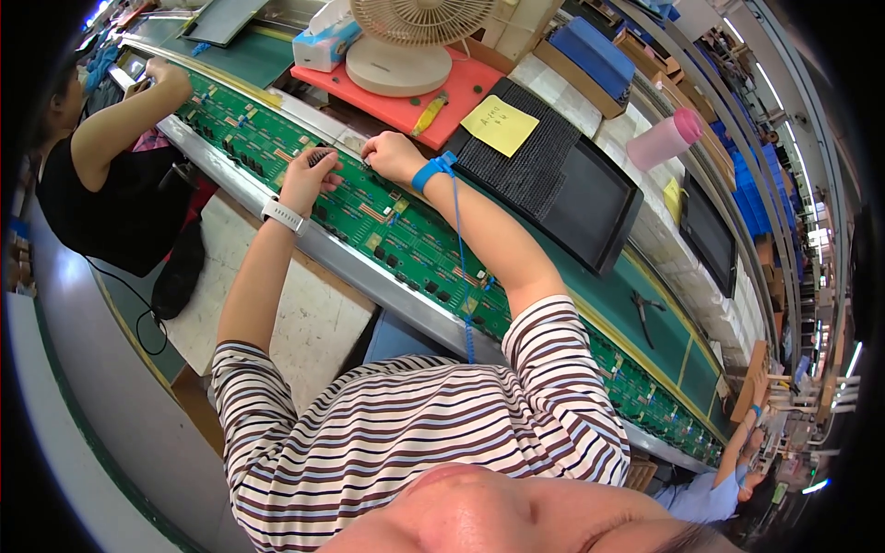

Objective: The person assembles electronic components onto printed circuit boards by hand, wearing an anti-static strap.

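A long row of green circuit boards (pixel 406 241) runs diagonally along the line in front of me, set with black parts and small components. Over the boards, my left hand (pixel 309 182) is curled with small black components (pixel 320 158) in its fingers; their exact kind is too small to tell. My right hand (pixel 394 157) is closed in a pinch low over the far edge of the boards. Whatever its fingertips hold is hidden. A blue wrist strap (pixel 433 171) with a coiled cord circles my right wrist, and a pale watch (pixel 284 216) sits on my left.
Beyond the boards stand a fan (pixel 398 69) on a red board (pixel 355 97), a tissue box (pixel 324 41), a black tray (pixel 590 198) with a yellow note (pixel 499 125), and a pink bottle (pixel 664 138). Pliers (pixel 644 316) lie at right. A co-worker (pixel 111 175) works at left, another at far right.
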Motion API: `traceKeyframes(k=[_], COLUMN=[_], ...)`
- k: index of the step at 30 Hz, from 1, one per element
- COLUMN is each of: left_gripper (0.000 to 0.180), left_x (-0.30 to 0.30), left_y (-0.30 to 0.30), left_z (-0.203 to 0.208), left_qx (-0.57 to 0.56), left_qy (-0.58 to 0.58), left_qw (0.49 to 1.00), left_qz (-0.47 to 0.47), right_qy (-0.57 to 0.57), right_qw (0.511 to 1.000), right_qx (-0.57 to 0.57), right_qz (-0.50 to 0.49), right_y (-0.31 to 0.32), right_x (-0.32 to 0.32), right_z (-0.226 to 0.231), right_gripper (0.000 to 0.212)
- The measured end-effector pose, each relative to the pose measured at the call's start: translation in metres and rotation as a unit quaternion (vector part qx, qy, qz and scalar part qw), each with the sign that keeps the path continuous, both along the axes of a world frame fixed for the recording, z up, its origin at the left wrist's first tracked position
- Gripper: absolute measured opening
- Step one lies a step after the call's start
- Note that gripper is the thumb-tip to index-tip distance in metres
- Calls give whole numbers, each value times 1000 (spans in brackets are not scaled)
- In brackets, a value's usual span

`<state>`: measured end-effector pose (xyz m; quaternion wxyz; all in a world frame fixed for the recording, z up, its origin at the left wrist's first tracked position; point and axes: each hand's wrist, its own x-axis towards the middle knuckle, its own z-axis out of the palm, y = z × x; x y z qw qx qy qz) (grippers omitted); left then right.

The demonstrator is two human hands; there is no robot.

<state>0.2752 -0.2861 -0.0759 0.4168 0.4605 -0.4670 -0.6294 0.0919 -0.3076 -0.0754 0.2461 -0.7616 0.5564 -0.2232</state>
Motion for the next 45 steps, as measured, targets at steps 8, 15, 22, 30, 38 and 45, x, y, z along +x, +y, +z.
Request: traceKeyframes(k=[8,15,22,30,38,45], left_gripper=[23,29,26,20,26,31], left_x=[-1,-1,1,-2,0,4], left_y=[-2,-5,-5,-9,-8,-12], left_z=[-4,-1,-1,0,10,2], left_qx=[28,2,-14,5,-11,-16], left_qy=[33,25,12,72,-6,-30], left_qw=[999,1000,1000,997,1000,999], left_qz=[-11,-17,-13,-17,-8,13], right_qy=[79,102,13,-231,-413,-109], right_qw=[993,991,994,972,886,992], right_qx=[-84,-85,-108,23,207,63], right_qz=[15,15,21,42,-28,-23], right_y=[-1,-1,12,13,-5,-24], right_x=[7,12,21,26,19,8], right_z=[-4,-2,12,13,6,-11], right_gripper=[18,19,18,18,14,20])
